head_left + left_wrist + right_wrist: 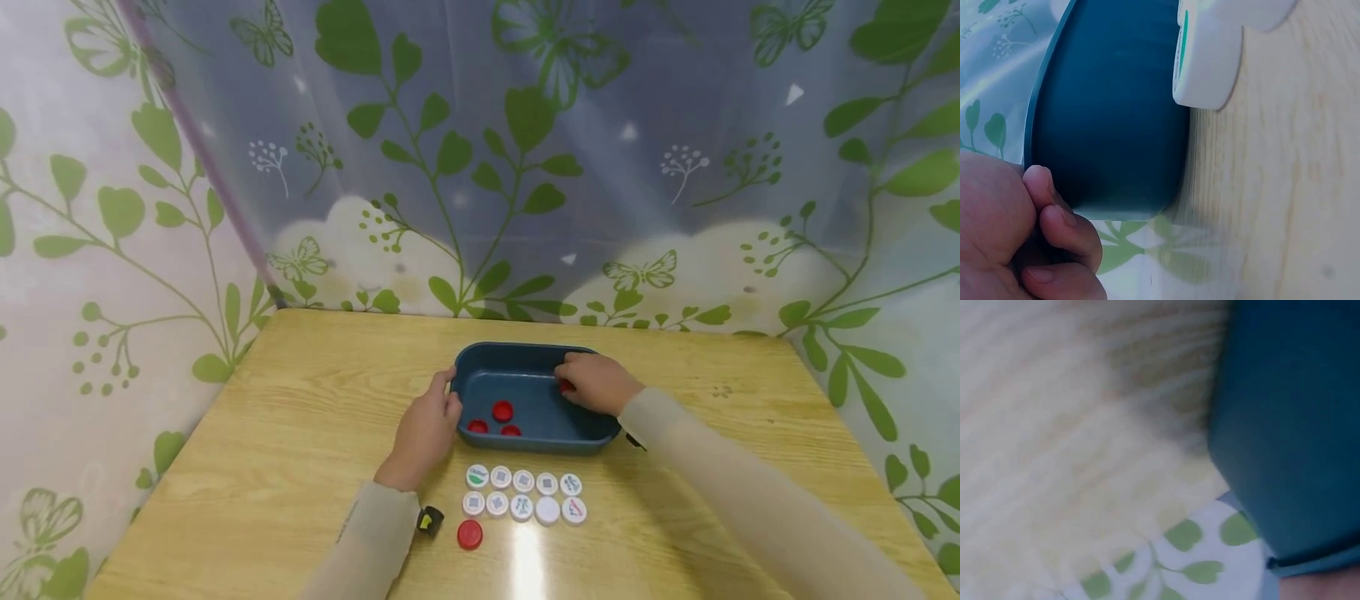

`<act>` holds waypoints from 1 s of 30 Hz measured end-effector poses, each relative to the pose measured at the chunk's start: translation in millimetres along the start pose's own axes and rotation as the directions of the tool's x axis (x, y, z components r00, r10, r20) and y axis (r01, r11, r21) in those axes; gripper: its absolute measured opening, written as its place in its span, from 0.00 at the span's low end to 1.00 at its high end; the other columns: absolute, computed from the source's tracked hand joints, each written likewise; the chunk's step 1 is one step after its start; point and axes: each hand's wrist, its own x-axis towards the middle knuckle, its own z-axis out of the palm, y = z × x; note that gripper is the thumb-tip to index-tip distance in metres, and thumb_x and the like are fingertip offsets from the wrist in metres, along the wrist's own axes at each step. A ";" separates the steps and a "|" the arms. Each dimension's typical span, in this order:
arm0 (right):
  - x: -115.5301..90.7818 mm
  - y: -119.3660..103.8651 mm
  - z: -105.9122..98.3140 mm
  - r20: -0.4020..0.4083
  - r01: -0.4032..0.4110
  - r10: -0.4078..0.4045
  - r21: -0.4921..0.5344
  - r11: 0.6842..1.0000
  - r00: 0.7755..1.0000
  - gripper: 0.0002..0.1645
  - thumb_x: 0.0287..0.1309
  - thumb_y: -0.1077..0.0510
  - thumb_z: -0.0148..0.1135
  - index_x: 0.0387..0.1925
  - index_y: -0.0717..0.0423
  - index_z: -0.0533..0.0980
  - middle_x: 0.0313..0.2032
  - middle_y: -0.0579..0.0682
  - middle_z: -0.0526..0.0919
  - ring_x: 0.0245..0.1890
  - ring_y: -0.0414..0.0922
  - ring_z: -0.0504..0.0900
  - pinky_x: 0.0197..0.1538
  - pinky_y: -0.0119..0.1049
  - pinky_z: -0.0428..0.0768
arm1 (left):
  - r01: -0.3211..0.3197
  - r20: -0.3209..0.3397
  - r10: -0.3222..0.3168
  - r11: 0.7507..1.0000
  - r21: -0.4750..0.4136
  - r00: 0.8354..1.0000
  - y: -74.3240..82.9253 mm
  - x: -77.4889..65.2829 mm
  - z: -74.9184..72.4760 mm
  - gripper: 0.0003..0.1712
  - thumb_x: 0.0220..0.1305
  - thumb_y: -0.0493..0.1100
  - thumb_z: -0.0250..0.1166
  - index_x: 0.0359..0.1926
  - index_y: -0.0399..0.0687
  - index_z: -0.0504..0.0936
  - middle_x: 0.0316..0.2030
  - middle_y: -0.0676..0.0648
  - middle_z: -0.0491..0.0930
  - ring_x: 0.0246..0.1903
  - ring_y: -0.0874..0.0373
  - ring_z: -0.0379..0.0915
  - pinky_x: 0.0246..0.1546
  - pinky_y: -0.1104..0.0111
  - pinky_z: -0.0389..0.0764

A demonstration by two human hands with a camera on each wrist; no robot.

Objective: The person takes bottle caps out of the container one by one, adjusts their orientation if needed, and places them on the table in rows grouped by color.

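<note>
A dark blue plastic tray sits on the wooden table. My left hand grips its left end, and curled fingers show against the rim in the left wrist view. Reaching over the tray's right side, my right hand pinches a red bottle cap, mostly hidden by the fingers. Three more red caps, one of them a loose red cap, lie in the left part of the tray. The right wrist view shows mainly the tray's outer wall and a bit of the hand.
In front of the tray, several white bottle caps lie in two rows, some with printed tops. A single red cap lies just below their left end. Leaf-patterned curtains hang behind and beside the table.
</note>
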 end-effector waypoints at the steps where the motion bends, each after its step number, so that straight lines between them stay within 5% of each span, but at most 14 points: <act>1: -0.3 0.8 -1.1 0.002 -0.007 0.007 0.011 1.000 1.000 0.08 0.60 0.59 0.74 0.32 0.52 0.80 0.29 0.46 0.73 0.28 0.43 0.70 0.33 0.40 0.74 | -0.003 -0.003 0.003 1.000 0.002 1.000 0.6 0.6 -0.1 0.28 0.80 0.44 0.53 0.76 0.47 0.66 0.20 0.51 0.69 0.18 0.58 0.67 0.22 0.67 0.68; 13: 2.8 -1.1 -5.0 0.043 -0.026 0.021 0.104 0.994 0.999 0.07 0.62 0.59 0.72 0.30 0.52 0.82 0.29 0.46 0.74 0.28 0.42 0.71 0.36 0.40 0.75 | 0.021 -0.005 -0.021 1.000 0.002 1.000 4.2 0.0 1.9 0.28 0.80 0.43 0.53 0.76 0.46 0.65 0.19 0.50 0.69 0.17 0.57 0.67 0.22 0.67 0.69; 30: 20.7 14.4 1.7 0.064 0.003 -0.007 0.070 0.998 0.998 0.04 0.64 0.57 0.71 0.33 0.52 0.85 0.31 0.46 0.78 0.31 0.43 0.77 0.39 0.41 0.80 | 0.003 -0.033 0.000 0.997 0.076 0.999 6.3 4.3 4.4 0.27 0.79 0.43 0.54 0.75 0.44 0.66 0.17 0.50 0.69 0.17 0.56 0.67 0.21 0.65 0.67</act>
